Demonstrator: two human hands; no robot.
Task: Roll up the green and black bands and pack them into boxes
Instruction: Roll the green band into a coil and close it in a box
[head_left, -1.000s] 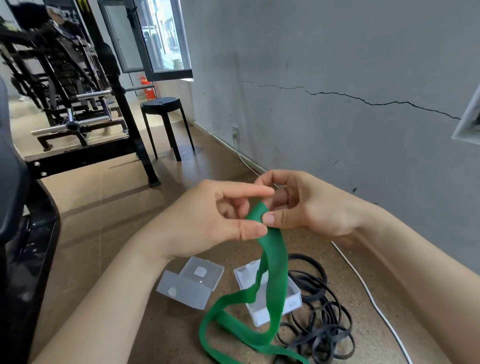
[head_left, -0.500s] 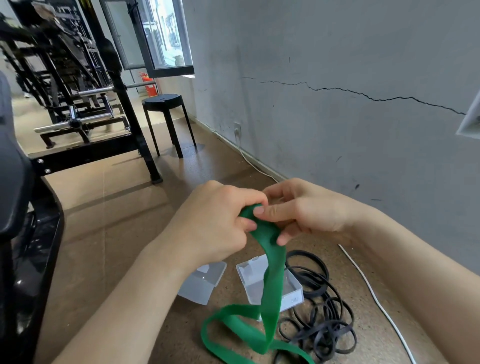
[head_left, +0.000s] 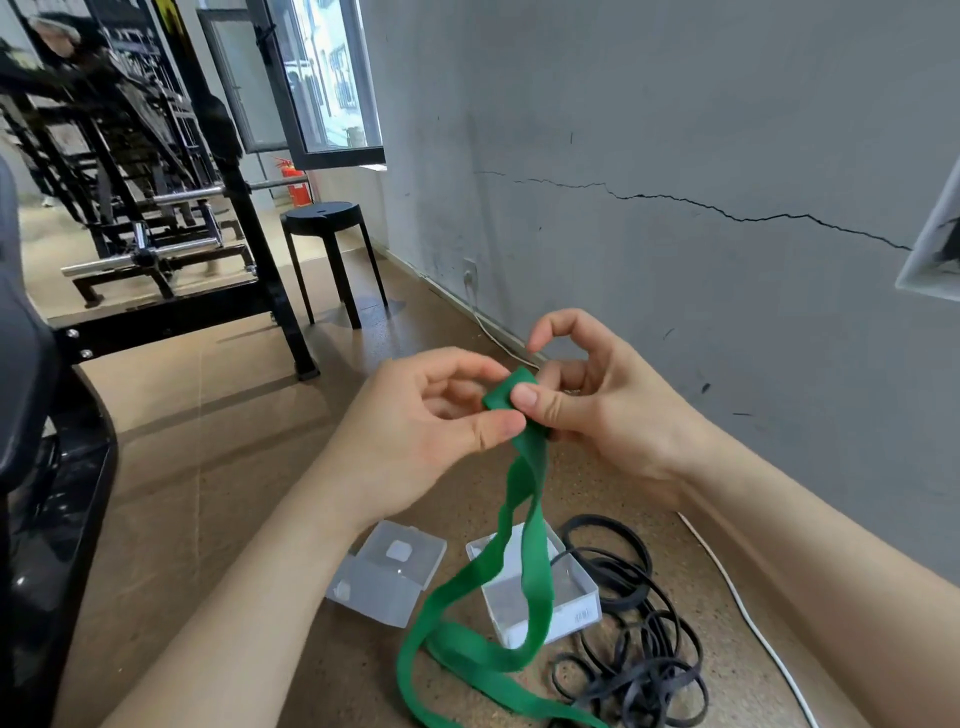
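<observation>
A long green band (head_left: 524, 525) hangs from a small rolled end held up between both hands and trails down onto the floor. My left hand (head_left: 415, 431) pinches the roll from the left with thumb and fingers. My right hand (head_left: 597, 405) pinches it from the right, thumb on the front, index finger arched above. Below, an open clear box (head_left: 571, 603) stands on the floor, partly crossed by the green band. Its clear lid (head_left: 387, 574) lies to the left. A tangle of black bands (head_left: 639, 634) lies to the right of the box.
A grey cracked wall (head_left: 675, 156) runs along the right, with a white cable (head_left: 748, 618) on the floor beside it. A black stool (head_left: 324, 223) and a black metal rack (head_left: 156, 208) stand farther back. A dark seat edge (head_left: 31, 467) fills the left.
The hands have parted slightly and lifted; the rolled end of the green band now shows between the fingertips, and my right index finger has raised off it.
</observation>
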